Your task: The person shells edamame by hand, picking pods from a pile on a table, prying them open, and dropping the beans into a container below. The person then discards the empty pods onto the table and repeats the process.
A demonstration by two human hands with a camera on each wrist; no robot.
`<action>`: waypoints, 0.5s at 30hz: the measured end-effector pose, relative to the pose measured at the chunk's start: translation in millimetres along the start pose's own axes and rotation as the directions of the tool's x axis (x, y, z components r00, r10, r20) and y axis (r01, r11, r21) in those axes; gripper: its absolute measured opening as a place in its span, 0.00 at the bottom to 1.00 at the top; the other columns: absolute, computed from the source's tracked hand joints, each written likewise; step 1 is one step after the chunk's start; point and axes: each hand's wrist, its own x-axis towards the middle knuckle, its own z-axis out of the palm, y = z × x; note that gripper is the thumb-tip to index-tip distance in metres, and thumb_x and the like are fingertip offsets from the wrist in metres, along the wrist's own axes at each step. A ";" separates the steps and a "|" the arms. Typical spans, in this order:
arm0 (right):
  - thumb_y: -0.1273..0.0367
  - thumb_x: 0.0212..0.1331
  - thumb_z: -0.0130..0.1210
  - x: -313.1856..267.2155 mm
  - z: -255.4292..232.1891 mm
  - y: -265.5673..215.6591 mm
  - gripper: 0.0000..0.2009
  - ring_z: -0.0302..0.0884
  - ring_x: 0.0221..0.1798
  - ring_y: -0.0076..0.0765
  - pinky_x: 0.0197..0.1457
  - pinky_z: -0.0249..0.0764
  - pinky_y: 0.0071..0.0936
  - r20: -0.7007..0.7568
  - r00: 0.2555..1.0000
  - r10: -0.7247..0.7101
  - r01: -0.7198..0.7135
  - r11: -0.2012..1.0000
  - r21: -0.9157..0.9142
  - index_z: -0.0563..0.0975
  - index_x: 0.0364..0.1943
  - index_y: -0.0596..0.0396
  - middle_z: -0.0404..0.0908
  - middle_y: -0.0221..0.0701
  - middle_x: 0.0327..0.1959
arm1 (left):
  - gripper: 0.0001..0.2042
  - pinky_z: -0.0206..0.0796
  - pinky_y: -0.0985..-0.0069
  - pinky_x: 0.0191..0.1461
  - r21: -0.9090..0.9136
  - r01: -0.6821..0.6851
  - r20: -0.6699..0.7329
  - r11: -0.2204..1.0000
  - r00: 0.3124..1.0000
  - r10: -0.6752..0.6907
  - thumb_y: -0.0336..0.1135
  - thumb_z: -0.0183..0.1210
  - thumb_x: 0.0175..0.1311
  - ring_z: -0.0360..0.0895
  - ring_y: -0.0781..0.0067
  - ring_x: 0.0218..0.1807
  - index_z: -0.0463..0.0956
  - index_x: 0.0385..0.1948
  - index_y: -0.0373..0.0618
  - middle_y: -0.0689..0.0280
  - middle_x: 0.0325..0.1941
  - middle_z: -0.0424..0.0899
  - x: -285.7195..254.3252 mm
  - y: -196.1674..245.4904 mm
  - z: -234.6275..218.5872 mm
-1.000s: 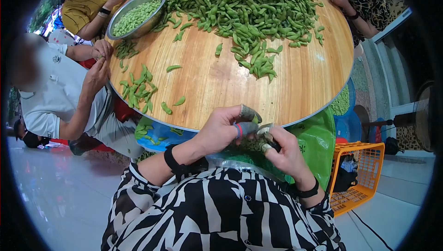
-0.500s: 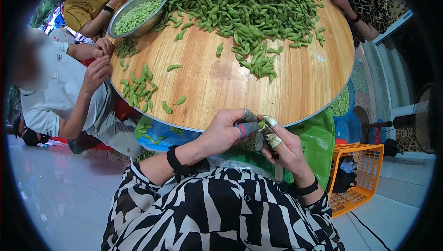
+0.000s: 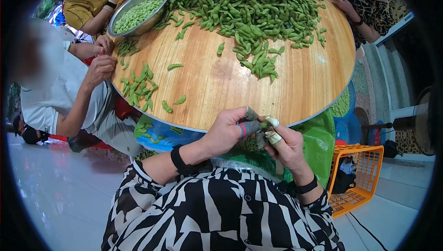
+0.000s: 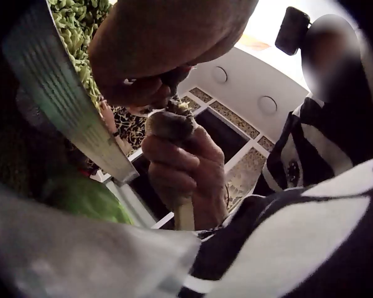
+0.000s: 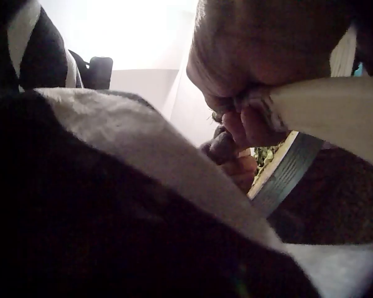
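Observation:
Just past the near edge of the round wooden table (image 3: pixel 198 99), the two hands meet in front of the body. The left hand (image 3: pixel 229 131), with grey covers on its thumb and forefinger, pinches a green edamame pod (image 3: pixel 264 124), mostly hidden by the fingers. From the other side, the right hand (image 3: pixel 285 145), pale wraps on its fingers, pinches the same pod. The left wrist view shows the right hand's curled fingers (image 4: pixel 171 162) close below the left hand. In the dark right wrist view, the fingertips (image 5: pixel 221 146) of the left hand lie close to the right hand.
A large heap of edamame pods (image 3: pixel 254 9) covers the table's far side, with a smaller pile (image 3: pixel 138 87) at left. A metal bowl (image 3: pixel 154 18) holds shelled beans. Other people sit around the table. Green plastic (image 3: pixel 318 140) hangs below; an orange crate (image 3: pixel 369 172) stands right.
The right hand has turned, bringing its pale-wrapped fingers into sight against the left fingertips. The left hand has hardly moved. The hands of the person in white have come lower and closer together.

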 end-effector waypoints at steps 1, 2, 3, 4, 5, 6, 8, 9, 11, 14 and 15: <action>0.77 0.64 0.45 0.2 -1.6 -0.8 0.19 0.70 0.23 0.19 0.26 0.67 0.16 0.009 1.000 -0.003 0.003 1.000 0.008 0.70 0.60 0.61 0.80 0.32 0.33 | 0.08 0.56 0.88 0.24 -0.032 0.081 0.017 0.996 0.997 -0.081 0.31 0.57 0.64 0.67 0.88 0.22 0.78 0.41 0.40 0.72 0.26 0.77 -0.1 2.6 -1.4; 0.77 0.64 0.45 0.6 -4.0 -0.7 0.19 0.70 0.23 0.19 0.26 0.67 0.16 0.010 1.000 -0.003 0.003 1.000 0.007 0.70 0.60 0.61 0.80 0.32 0.33 | 0.07 0.56 0.88 0.23 -0.062 0.162 0.036 0.985 0.986 -0.160 0.31 0.57 0.64 0.67 0.88 0.22 0.78 0.40 0.41 0.72 0.25 0.77 -0.1 4.3 -2.9; 0.78 0.63 0.46 1.1 -7.0 0.0 0.19 0.75 0.30 0.23 0.33 0.71 0.19 0.050 0.990 -0.134 0.142 0.965 -0.221 0.70 0.60 0.62 0.81 0.36 0.39 | 0.07 0.56 0.88 0.23 -0.062 0.162 0.035 0.985 0.987 -0.160 0.31 0.57 0.64 0.67 0.88 0.22 0.78 0.40 0.41 0.72 0.25 0.77 0.1 3.5 -4.7; 0.78 0.61 0.48 1.9 -9.7 0.6 0.20 0.80 0.36 0.28 0.40 0.75 0.22 0.119 0.961 -0.250 0.276 0.859 -0.431 0.70 0.59 0.63 0.81 0.39 0.44 | 0.07 0.55 0.87 0.23 -0.209 0.228 0.094 0.951 0.973 -0.212 0.32 0.57 0.64 0.67 0.88 0.21 0.78 0.39 0.41 0.71 0.25 0.77 0.8 1.4 -6.8; 0.78 0.61 0.48 3.0 -12.0 0.9 0.20 0.80 0.36 0.28 0.40 0.75 0.22 0.120 0.961 -0.250 0.277 0.859 -0.431 0.70 0.59 0.63 0.81 0.39 0.44 | 0.06 0.55 0.87 0.22 -0.345 0.295 0.159 0.891 0.954 -0.254 0.32 0.57 0.64 0.67 0.88 0.21 0.78 0.38 0.42 0.71 0.25 0.77 1.1 0.4 -7.8; 0.78 0.60 0.49 3.8 -13.8 1.2 0.20 0.80 0.42 0.31 0.46 0.74 0.24 0.132 0.956 -0.262 0.293 0.846 -0.446 0.70 0.59 0.63 0.81 0.41 0.47 | 0.06 0.55 0.87 0.22 -0.346 0.295 0.159 0.891 0.954 -0.254 0.32 0.57 0.64 0.67 0.88 0.21 0.78 0.38 0.42 0.71 0.25 0.77 1.3 0.4 -6.5; 0.79 0.59 0.50 4.7 -12.4 0.6 0.20 0.80 0.48 0.33 0.51 0.74 0.27 0.146 0.949 -0.279 0.315 0.829 -0.462 0.70 0.58 0.64 0.80 0.43 0.50 | 0.06 0.55 0.88 0.24 -0.110 0.227 0.056 0.968 0.974 -0.222 0.31 0.56 0.65 0.66 0.89 0.23 0.78 0.38 0.42 0.72 0.26 0.77 3.7 2.7 -2.5; 0.79 0.58 0.51 4.1 -9.1 0.6 0.20 0.81 0.45 0.32 0.49 0.74 0.26 0.084 0.964 -0.254 0.265 0.863 -0.431 0.71 0.57 0.64 0.81 0.42 0.47 | 0.06 0.55 0.88 0.24 -0.111 0.223 0.053 0.968 0.974 -0.218 0.31 0.56 0.65 0.66 0.89 0.23 0.78 0.38 0.42 0.72 0.26 0.77 4.7 5.8 -1.4; 0.80 0.57 0.51 2.3 -7.1 0.7 0.19 0.81 0.42 0.31 0.47 0.75 0.25 0.027 0.974 -0.223 0.215 0.892 -0.397 0.73 0.55 0.64 0.82 0.41 0.44 | 0.05 0.60 0.87 0.29 0.072 0.111 0.059 0.991 0.992 -0.115 0.30 0.56 0.64 0.68 0.88 0.28 0.76 0.37 0.39 0.73 0.28 0.76 6.5 12.5 0.5; 0.79 0.53 0.53 0.4 -7.9 4.2 0.16 0.81 0.36 0.30 0.42 0.74 0.24 -0.060 0.984 -0.166 0.130 0.912 -0.389 0.75 0.49 0.64 0.82 0.38 0.35 | 0.05 0.63 0.84 0.36 0.220 0.002 0.150 0.975 0.988 -0.036 0.28 0.55 0.63 0.68 0.87 0.34 0.75 0.36 0.37 0.73 0.30 0.76 7.7 -5.3 -3.7; 0.78 0.51 0.54 0.8 -8.6 6.4 0.15 0.79 0.33 0.29 0.39 0.73 0.24 -0.082 0.976 -0.200 0.140 0.875 -0.463 0.75 0.46 0.64 0.80 0.37 0.31 | 0.04 0.64 0.82 0.40 0.255 0.027 0.145 0.967 0.987 -0.066 0.25 0.55 0.61 0.69 0.86 0.36 0.75 0.35 0.37 0.72 0.31 0.76 6.3 0.0 -2.1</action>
